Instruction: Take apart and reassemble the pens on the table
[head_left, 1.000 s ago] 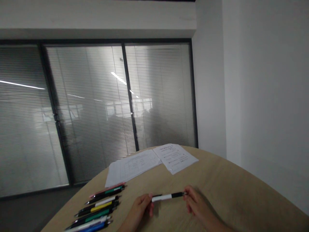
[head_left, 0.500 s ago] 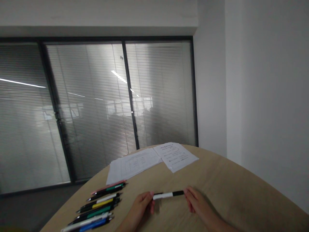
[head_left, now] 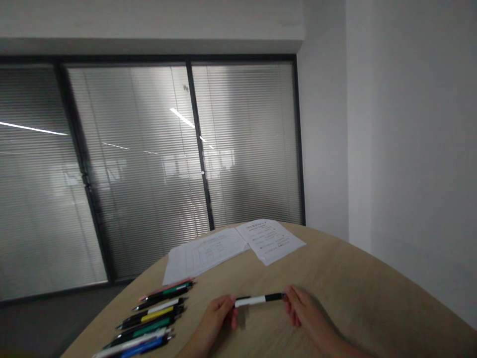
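L hand (head_left: pixel 224 312) & R hand (head_left: pixel 295 304) each have a closed grip on opposite ends of a slim black-and-white pen (head_left: pixel 257 300), held approx. level above wooden counter (head_left: pixel 357 293).

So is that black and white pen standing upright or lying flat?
Roughly level: the pen stretches sideways between the left hand and right hand.

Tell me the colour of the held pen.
The pen is white in the middle and black toward the right hand, best seen in the head view.
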Tool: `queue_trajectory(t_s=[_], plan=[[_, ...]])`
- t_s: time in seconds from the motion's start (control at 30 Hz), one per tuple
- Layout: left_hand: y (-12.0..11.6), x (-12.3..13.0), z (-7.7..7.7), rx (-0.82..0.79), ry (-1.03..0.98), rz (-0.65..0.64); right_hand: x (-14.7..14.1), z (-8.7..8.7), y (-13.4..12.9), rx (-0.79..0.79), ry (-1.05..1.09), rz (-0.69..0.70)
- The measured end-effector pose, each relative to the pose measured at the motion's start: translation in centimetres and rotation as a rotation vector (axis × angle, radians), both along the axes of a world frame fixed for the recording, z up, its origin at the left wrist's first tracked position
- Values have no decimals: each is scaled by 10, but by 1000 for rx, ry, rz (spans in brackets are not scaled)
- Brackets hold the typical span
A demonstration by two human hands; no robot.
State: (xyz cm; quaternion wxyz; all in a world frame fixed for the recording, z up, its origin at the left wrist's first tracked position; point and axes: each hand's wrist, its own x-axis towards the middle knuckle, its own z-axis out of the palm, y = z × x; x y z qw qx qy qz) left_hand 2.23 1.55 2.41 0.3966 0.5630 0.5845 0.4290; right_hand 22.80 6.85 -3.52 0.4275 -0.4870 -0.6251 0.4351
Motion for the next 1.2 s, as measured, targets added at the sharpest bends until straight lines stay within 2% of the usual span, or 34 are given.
queue_trajectory(t_s=[0.1,0.33,0.5,0.63,0.77,0.97,1.2], plan=[[0,-1,-1,-2,-14,-13,-1,1,-1,-30,-39,-15],[1,-2,-4,-24,-18,-26,2,4,-3,40,-142,-6],[2,-2,-3,-9,21,-41,-1,2,-5,88,-46,13],[3,-3,-4,-4,21,-20,-4,-1,-1,83,72,37],[5,-5,-8,-4,26,-19,-3,4,-1,48,134,60],[6,-6,-9,7,60,-29,0,0,1,26,14,55],[4,-3,-5,-3,54,-32,2,-10,6,82,-35,50]])
